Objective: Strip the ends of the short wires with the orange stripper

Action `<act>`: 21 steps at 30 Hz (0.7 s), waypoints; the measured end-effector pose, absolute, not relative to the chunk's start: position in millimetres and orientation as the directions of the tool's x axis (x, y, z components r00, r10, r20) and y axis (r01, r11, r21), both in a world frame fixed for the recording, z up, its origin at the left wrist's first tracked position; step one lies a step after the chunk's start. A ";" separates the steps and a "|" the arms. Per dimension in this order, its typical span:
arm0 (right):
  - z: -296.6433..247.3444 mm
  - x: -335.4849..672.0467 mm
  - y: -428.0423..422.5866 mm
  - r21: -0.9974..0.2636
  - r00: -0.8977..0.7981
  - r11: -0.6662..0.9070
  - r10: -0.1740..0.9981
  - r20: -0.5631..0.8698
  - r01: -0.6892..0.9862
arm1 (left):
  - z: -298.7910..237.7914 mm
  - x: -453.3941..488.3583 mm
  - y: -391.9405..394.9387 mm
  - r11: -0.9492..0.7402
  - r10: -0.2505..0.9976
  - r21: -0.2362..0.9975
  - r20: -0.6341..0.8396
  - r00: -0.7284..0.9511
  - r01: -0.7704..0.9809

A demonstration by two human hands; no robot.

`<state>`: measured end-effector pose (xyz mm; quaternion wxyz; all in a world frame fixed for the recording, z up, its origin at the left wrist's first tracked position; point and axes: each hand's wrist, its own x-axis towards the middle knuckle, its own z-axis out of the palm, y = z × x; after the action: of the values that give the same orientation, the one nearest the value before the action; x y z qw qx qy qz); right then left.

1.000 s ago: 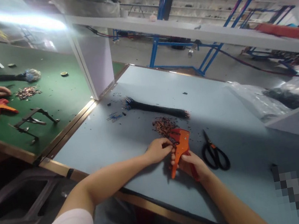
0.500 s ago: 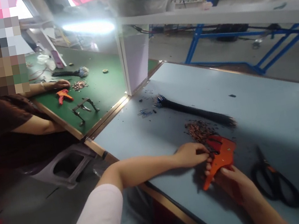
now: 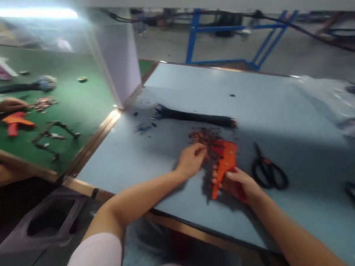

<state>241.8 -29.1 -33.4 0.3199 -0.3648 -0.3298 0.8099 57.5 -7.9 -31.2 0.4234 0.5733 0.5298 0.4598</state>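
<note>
My right hand [image 3: 236,186] grips an orange wire stripper [image 3: 226,170] tilted on the light blue table [image 3: 274,121]. My left hand [image 3: 190,160] sits just left of the tool's upper end, fingertips close to its jaws. Whether those fingers pinch a thin wire is too blurred to tell. A heap of short copper-tipped wire pieces [image 3: 203,136] lies just above both hands. Farther up lies a long bundle of black wires [image 3: 193,116]. Black-handled scissors with an orange pivot [image 3: 268,170] lie right of my right hand.
Beyond a white pillar [image 3: 117,57], a co-worker's hand [image 3: 11,105] rests on a green bench [image 3: 80,104] near an orange stripper [image 3: 17,121] and a metal jig [image 3: 53,135]. A plastic bag [image 3: 338,99] lies at the table's right. Blue metal racks [image 3: 228,29] stand behind.
My view has swung back to the left. My left hand has drawn slightly away from the stripper, which stays in my right hand.
</note>
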 end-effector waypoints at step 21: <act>-34.2 240.7 -23.9 -0.706 -0.674 -0.589 0.707 -0.215 -0.392 | -34.3 41.1 3.6 -0.358 0.901 0.725 0.433 0.015 0.588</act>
<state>240.7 -23.9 -34.2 0.3207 -0.2454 -0.3204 0.8569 41.1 3.6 -34.3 0.1742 0.6907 0.5389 0.4496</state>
